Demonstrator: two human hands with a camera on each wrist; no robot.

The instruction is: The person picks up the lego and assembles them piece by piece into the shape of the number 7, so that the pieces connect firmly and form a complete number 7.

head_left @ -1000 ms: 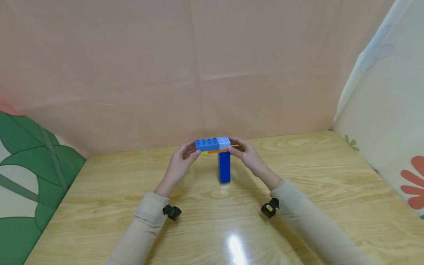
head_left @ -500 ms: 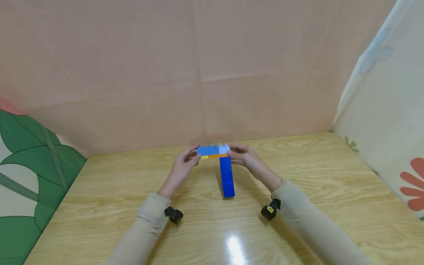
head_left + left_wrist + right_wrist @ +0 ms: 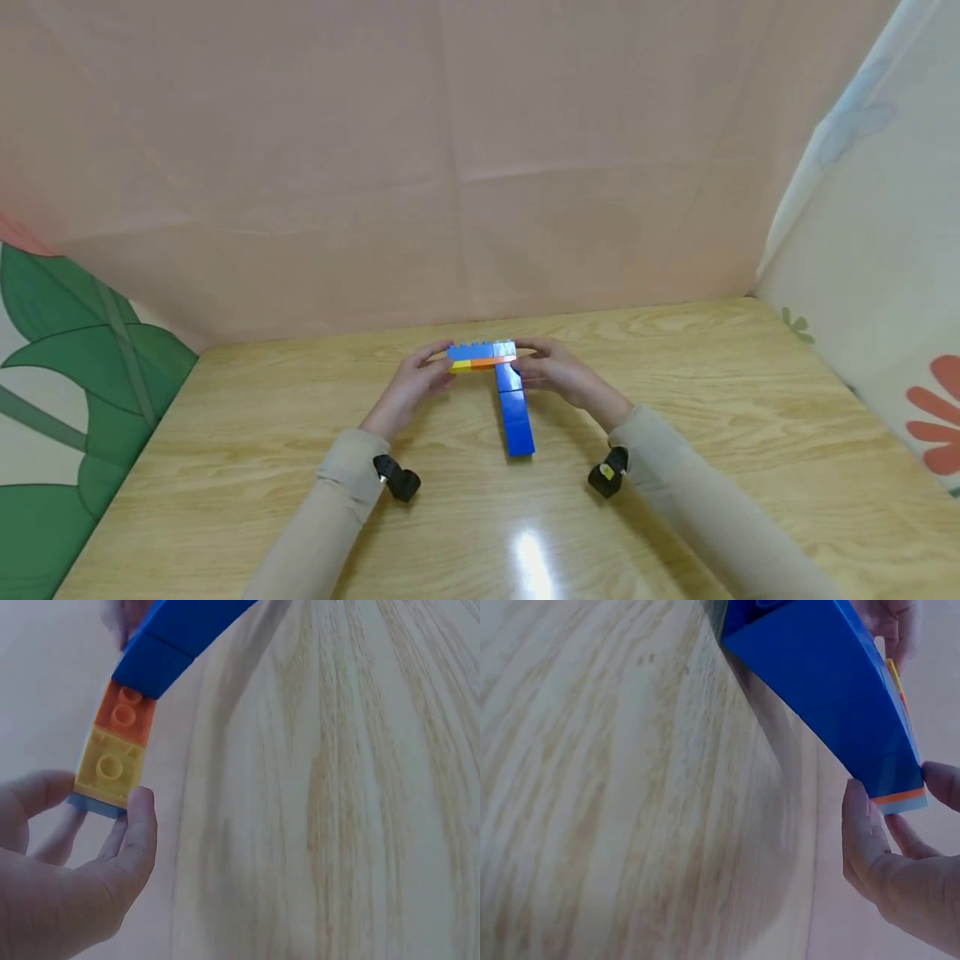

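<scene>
**Head view: both hands hold a T-shaped brick piece low over the tabletop**

Head view shows the left hand (image 3: 408,390) and the right hand (image 3: 561,379) each pinching one end of the brick piece (image 3: 501,385). Both grips are clamped on its crossbar, which has light blue, yellow and orange layers. Its dark blue stem points toward the person, lying on or just above the wooden tabletop (image 3: 675,467). No container is in view. A pink cloth wall (image 3: 450,167) stands behind, and a leaf-pattern cloth (image 3: 67,375) is on the left.
</scene>
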